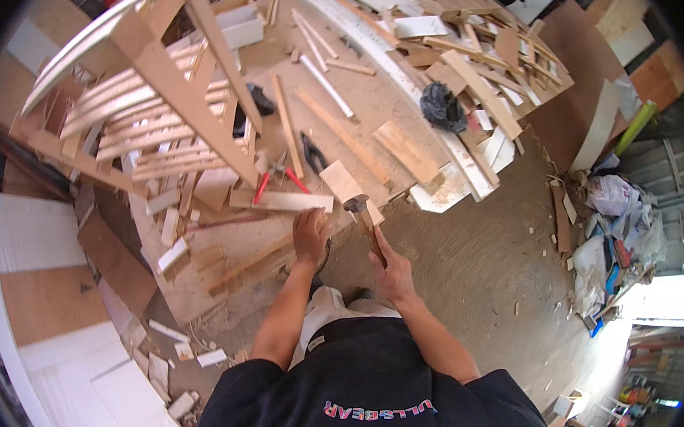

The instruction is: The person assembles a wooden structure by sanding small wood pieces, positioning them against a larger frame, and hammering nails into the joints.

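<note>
My right hand (393,276) is closed round the wooden handle of a hammer (369,230). The metal head is up, beside the table's near edge and to the right of my left hand. My left hand (310,233) is at the near edge of the worktable (188,294), fingers bent together by the right end of a short pale wooden strip (278,201). What sits between those fingers is too small to make out. Just beyond the strip lie red-handled pincers (284,177). A black hand tool (313,154) rests farther back, near a small flat wood block (341,181).
A slatted wooden frame (182,94) stands on the table's left. Loose offcuts (485,63) and a long white board (364,49) cover the far side, with a black plastic bag (442,107). White panels (49,310) lean at left; filled sacks (615,205) lie at right.
</note>
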{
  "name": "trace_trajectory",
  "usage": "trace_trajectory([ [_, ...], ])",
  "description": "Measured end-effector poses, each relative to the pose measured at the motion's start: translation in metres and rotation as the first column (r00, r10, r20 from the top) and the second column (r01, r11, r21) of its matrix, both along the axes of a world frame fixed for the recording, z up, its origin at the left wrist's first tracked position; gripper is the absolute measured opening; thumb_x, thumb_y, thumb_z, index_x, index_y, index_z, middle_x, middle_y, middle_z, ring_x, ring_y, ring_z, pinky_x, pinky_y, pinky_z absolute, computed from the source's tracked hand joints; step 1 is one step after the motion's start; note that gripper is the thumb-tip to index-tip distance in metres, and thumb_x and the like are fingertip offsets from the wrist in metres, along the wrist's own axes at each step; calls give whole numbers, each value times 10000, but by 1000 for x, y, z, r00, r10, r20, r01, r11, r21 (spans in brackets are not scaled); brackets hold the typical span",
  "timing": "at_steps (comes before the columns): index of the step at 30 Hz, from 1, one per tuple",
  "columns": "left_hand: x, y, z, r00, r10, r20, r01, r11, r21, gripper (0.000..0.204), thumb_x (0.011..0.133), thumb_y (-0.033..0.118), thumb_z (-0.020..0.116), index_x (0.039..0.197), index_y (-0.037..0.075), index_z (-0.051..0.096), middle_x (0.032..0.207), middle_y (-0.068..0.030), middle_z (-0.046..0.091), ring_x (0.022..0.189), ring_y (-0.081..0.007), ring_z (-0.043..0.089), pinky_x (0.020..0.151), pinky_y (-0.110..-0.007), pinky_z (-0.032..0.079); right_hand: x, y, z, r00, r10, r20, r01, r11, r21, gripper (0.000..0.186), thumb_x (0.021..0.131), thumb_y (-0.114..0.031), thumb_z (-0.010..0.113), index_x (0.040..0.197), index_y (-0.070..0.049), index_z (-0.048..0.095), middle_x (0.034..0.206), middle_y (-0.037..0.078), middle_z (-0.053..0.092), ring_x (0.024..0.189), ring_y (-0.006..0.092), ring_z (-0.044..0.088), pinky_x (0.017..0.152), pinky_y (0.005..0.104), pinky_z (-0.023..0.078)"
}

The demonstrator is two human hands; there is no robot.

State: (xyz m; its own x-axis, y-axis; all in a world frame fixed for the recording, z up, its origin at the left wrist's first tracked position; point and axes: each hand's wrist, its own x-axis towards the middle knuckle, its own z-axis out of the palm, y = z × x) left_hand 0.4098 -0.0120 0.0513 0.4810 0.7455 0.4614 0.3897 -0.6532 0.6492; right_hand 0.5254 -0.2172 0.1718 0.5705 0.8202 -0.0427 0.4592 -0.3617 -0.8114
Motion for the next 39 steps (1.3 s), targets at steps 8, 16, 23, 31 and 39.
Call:
trace_trajectory([
  [8,66,-12,60,979,-116,165,155,958,-243,174,949,140,732,1086,36,761,1024,-162,753,979,-333,706,894,-422,555,38,25,15,974,-224,-13,224,974,26,629,983,-218,687,1563,-103,471,1182,275,712,1073,466,692,917,484,544],
  [16,214,1,83,944,-238,231,318,844,-432,192,984,109,702,1138,6,752,1041,-157,777,946,-246,756,870,-358,579,160,28,3,935,-353,-32,354,930,101,548,978,-231,692,1473,-40,559,1130,293,717,1072,445,704,913,465,549],
  [23,389,18,80,937,-318,147,343,916,-207,212,979,31,650,1165,52,750,1113,-126,768,1034,-304,738,903,-376,576,338,33,4,932,-357,56,348,928,130,545,976,-266,710,1413,36,592,1150,274,729,1038,370,742,913,391,562],
  [31,481,50,64,913,-143,-381,101,986,-130,202,910,184,725,1097,138,787,1082,-58,715,1035,-295,682,870,-420,563,453,30,1,935,-348,-75,351,936,36,553,992,-271,684,1418,66,579,1063,299,738,973,373,761,854,404,578],
  [39,481,38,65,913,-142,-384,131,990,-55,225,850,176,802,1073,152,789,1114,-77,641,1079,-302,646,895,-414,546,478,34,-14,918,-308,-249,298,951,-80,583,986,-294,697,1443,45,570,1122,279,741,997,307,746,883,373,563],
])
